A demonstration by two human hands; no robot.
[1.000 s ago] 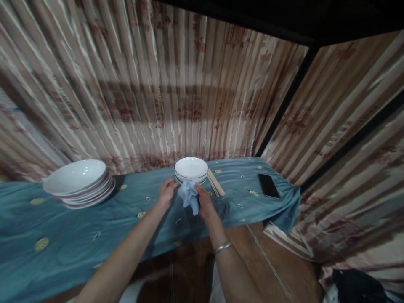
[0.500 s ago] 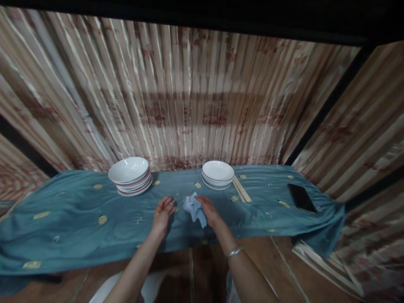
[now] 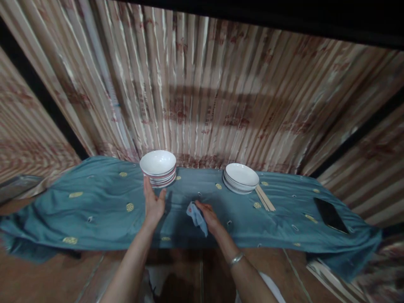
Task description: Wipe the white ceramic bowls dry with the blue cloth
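My left hand (image 3: 153,205) is open, fingers stretched toward the near side of a stack of white bowls (image 3: 158,163) with red-edged dishes beneath. Its fingertips overlap the stack's lower left edge; whether they touch it I cannot tell. In my right hand (image 3: 208,215) is a crumpled light blue cloth (image 3: 198,218), pinched at its top and hanging above the table. A silver bangle circles that wrist. Right of the cloth and farther back stands a stack of white plates (image 3: 241,175) with dark rims. Pale wooden chopsticks (image 3: 265,198) lie against the plates' right side.
A teal cloth with yellow pineapple prints covers the table (image 3: 107,210). A black phone (image 3: 330,214) lies near its right end. Behind rises a pleated, patterned curtain (image 3: 195,84) between dark frame posts (image 3: 47,97). A tray-like object (image 3: 20,185) is at the far left.
My left hand has moved forward and left to the bowl stack, its fingers straightening. My right hand keeps the cloth. The view has turned left, so the table's things appear farther right.
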